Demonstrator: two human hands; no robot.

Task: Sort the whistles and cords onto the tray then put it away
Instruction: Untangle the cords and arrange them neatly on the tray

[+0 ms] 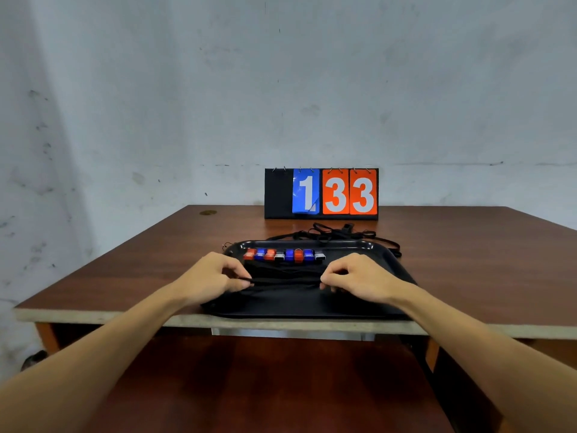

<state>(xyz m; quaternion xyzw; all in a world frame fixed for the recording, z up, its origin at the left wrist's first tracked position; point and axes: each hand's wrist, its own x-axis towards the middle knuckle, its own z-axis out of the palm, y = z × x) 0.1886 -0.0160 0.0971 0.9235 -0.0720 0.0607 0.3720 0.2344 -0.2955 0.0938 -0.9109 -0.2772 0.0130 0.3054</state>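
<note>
Black on black hides much here: the cord (285,280) stretched between the two hands nearly vanishes against the dark tray (312,304) beneath it, and whether more cords lie flat under it on the tray floor cannot be told. The left hand (215,276) pinches one end of that cord, with its fingers (239,270) curled in around it. The right hand (359,276) pinches the other end the same way, though its fingers (331,275) cover the cord's tip. The cord runs taut and level just above the middle of the tray. Along the tray's far part sits a row of whistles (284,255), red, blue and silver, side by side. They are too blurred to count with certainty. Behind the tray's far rim a tangle of black cords (331,234) lies on the brown surface (468,260), its strands impossible to separate, and one loop trails round the tray's right corner. Further back, a flip scoreboard (321,193) stands against the pale wall (281,89), showing a blue 1 and two orange 3s. The tray sits at the near edge of the surface.
</note>
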